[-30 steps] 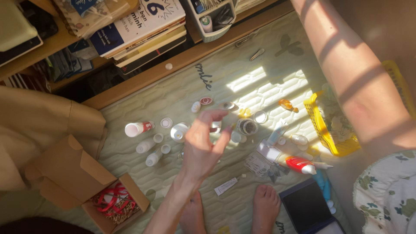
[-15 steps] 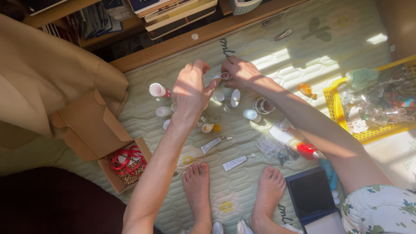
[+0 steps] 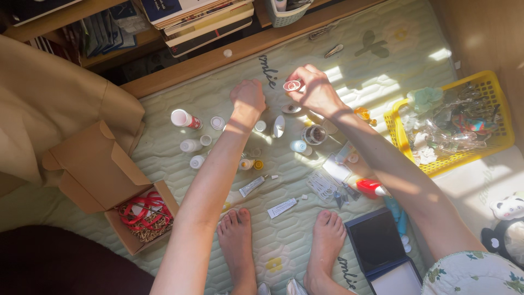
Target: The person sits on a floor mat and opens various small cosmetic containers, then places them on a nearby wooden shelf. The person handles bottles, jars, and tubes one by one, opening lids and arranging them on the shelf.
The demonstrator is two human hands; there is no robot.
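Pinching a small round lid [image 3: 292,86] between thumb and fingers [image 3: 303,76], the right hand [image 3: 316,90] holds it up above the quilted green mat [image 3: 305,240], over the far part of the scattered things. The left hand [image 3: 248,98] hangs just to its left, fingers curled in toward the palm; whether it holds anything cannot be told. Below the hands lie small white bottles [image 3: 191,145], a white tipped cup [image 3: 279,125], a round open jar [image 3: 315,134] and two little tubes [image 3: 252,186]. A yellow basket [image 3: 397,131] of clear wrappers stands to the right, an open cardboard box [image 3: 98,175] with red cord to the left. Bare feet [image 3: 236,240] rest near the bottom edge, beside a dark blue case [image 3: 379,243].
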